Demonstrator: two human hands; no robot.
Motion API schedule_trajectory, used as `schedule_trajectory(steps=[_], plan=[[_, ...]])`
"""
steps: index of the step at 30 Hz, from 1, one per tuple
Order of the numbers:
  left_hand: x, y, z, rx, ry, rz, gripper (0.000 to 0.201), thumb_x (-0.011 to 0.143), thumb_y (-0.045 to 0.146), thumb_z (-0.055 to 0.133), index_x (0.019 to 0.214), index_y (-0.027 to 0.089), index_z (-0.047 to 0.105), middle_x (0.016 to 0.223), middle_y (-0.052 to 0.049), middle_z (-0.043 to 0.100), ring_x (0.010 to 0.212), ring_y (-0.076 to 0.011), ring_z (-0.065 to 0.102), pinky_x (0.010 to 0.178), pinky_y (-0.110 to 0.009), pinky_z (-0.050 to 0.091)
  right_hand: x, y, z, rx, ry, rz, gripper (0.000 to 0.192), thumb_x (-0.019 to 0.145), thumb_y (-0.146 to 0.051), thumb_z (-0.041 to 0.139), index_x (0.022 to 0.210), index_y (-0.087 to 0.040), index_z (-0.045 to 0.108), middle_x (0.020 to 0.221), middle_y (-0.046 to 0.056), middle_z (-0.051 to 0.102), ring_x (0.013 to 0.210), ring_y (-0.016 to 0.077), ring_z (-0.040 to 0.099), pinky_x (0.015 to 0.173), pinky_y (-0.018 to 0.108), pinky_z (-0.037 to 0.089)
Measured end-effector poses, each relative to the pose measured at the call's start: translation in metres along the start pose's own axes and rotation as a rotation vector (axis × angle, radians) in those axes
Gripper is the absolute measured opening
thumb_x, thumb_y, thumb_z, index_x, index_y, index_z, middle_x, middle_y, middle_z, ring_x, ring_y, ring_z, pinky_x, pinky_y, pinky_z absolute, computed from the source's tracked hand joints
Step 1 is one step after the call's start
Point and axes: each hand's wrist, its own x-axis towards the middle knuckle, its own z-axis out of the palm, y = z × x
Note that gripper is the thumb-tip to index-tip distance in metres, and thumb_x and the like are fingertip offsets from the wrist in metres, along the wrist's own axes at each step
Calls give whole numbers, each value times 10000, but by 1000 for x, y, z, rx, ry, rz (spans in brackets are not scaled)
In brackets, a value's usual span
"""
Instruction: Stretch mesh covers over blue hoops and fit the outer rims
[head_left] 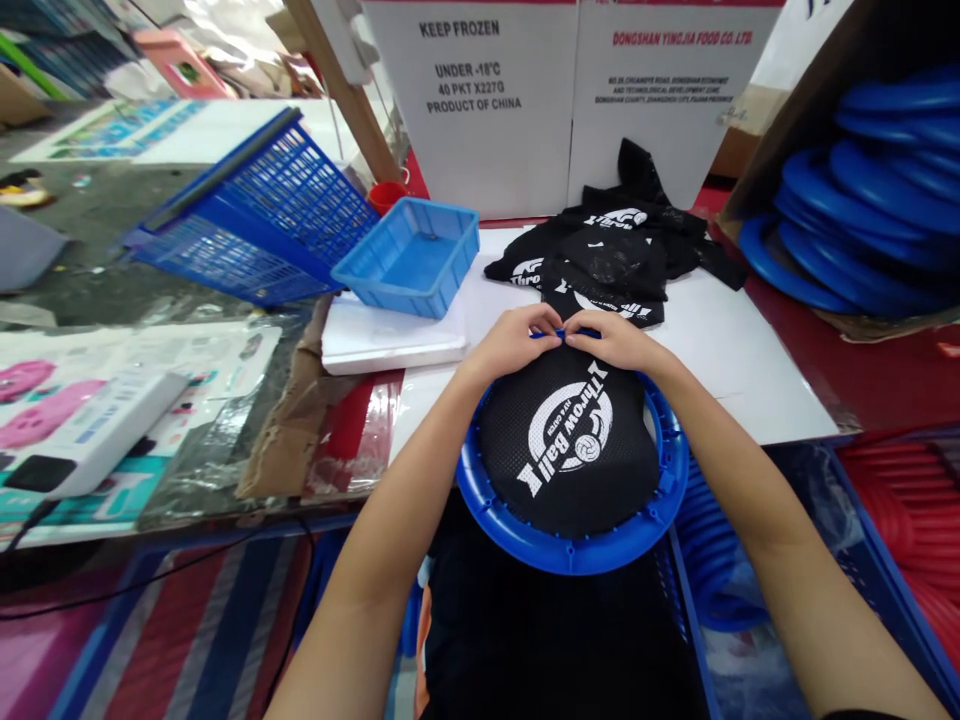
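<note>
White surface runs across the middle, edged by red on the right and a cluttered glass-covered stretch with printed sheets on the left. Two white cartons stand at the far side, printed "KEEP FROZEN" and a food company name. Far right, a brown box holds a stack of blue rings; near right, a bin of red rings, only partly in view. Far left, a big blue slatted crate lies tilted on its side, and just right of it a small blue tray sits on a white board, with a red cup behind the tray. Pile of black mesh nets with white logo prints lies on the surface, far centre, just beyond the hands. Near centre, at the surface's near edge, a blue hoop rests over the person's lap, with a black mesh net printed "Throw Ball" spread across it, covering most of the hoop's opening; near rim of the hoop is bare with small pegs showing. Left hand and right hand meet at the hoop's far rim, fingertips nearly touching each other, both pinching the net's far edge against the rim there; fingers curled down, not free. A white boxed item lies near left on the printed sheets.
</note>
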Motion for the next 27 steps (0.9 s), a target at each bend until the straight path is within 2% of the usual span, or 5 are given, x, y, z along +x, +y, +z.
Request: schedule_trajectory(steps=[6, 11, 15, 23, 27], plan=[[0, -3, 9, -41, 117, -51, 162, 819, 161, 708, 952, 201, 625, 852, -17, 740, 882, -206, 721, 893, -373, 549, 1, -1, 8, -112, 69, 38, 175, 927, -315, 581, 905, -214, 722, 972, 78, 764, 918, 253, 668, 896, 397, 502], [1, -3, 12, 31, 118, -42, 107, 789, 153, 676, 843, 204, 599, 833, -16, 722, 826, -202, 683, 828, -352, 539, 3, -6, 10, -164, 90, 55, 136, 881, -260, 595, 859, -211, 720, 925, 66, 759, 879, 239, 667, 854, 365, 486], [2, -2, 12, 117, 116, -45, 156, 758, 117, 639, 885, 205, 618, 811, -10, 724, 797, -205, 669, 801, -350, 532, 4, -6, 9, -153, 95, 46, 105, 837, -232, 610, 823, -208, 711, 899, 53, 757, 866, 229, 672, 848, 352, 480], [-8, 0, -5, 210, -115, 140, 112, 901, 299, 657, 952, 224, 722, 1034, -52, 779, 1005, -246, 702, 973, -405, 527, -10, -2, -15, 35, 99, 45, 249, 906, -444, 643, 922, -207, 717, 1071, 84, 768, 1006, 263, 695, 951, 429, 529], [-12, -1, -13, 408, -85, 110, 125, 919, 296, 630, 852, 225, 708, 947, -67, 739, 950, -263, 672, 894, -407, 527, -26, -7, -36, 39, 71, 65, 282, 875, -494, 703, 811, -220, 702, 1261, 100, 738, 1202, 315, 662, 1118, 512, 466]])
